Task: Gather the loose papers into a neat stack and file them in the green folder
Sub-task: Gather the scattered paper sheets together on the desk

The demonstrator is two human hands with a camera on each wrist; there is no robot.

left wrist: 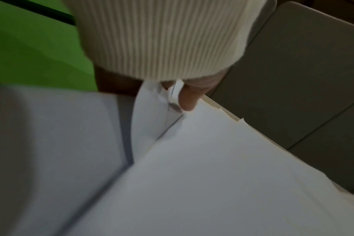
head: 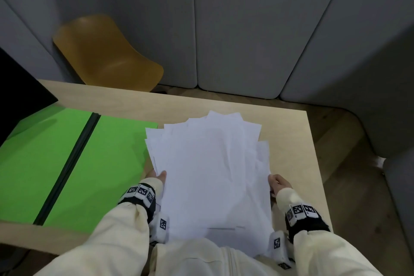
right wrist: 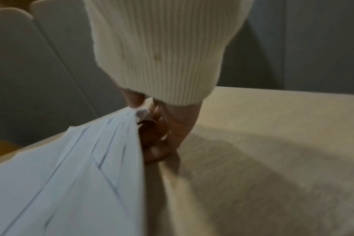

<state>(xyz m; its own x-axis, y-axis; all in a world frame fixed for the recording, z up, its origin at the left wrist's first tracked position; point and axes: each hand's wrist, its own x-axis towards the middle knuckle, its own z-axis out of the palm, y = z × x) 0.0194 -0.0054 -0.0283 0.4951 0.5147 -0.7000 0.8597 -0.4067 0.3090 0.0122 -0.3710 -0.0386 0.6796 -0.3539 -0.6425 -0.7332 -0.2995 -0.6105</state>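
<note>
**On the worktop: papers gathered, not yet squared**

At far left the green folder [head: 56, 163] lies open on the worktop [head: 291, 141]. Beside it, the left hand [head: 160, 178] pinches the paper stack [head: 212, 175] at its left edge, and the right hand [head: 279, 184] grips the right edge. Corners fan out raggedly up top. Gathering step, I'd say; next comes tapping edges flush, then carrying them left onto the folder.

My head view is evenly lit but soft and bowed at the edges, while both wrist views are dim and motion-blurred.
</note>
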